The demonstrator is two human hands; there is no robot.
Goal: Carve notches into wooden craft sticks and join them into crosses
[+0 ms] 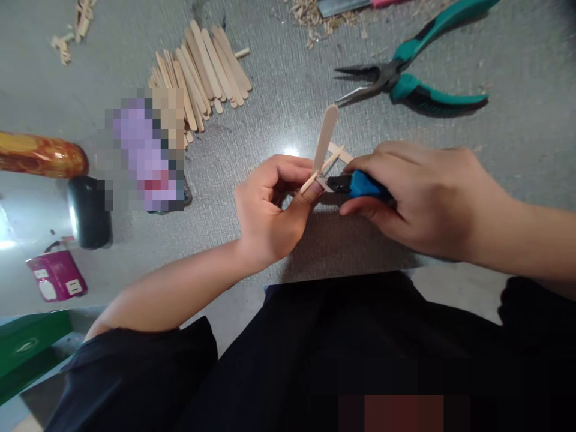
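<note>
My left hand (pixel 279 207) pinches a small construction of wooden craft sticks between thumb and fingers. One flat craft stick (pixel 326 135) stands up from the grip with its rounded end at the top, and a thin wooden strip (pixel 333 159) crosses it. My right hand (pixel 418 192) is closed around a blue-handled utility knife (pixel 363 183). Its pointed metal tip touches or nearly touches the wood beside my left thumb. Another light craft stick piece (pixel 341 152) shows behind, partly covered by the right hand.
Needle-nose pliers (pixel 391 78) with green handles lie spread at upper right. Wood shavings (pixel 310 18) surround a metal blade (pixel 344 6) at the top. Craft sticks (pixel 202 72) are piled at upper left, near a blurred purple object (pixel 141 144), a black case (pixel 90 213) and a magenta box (pixel 57 276).
</note>
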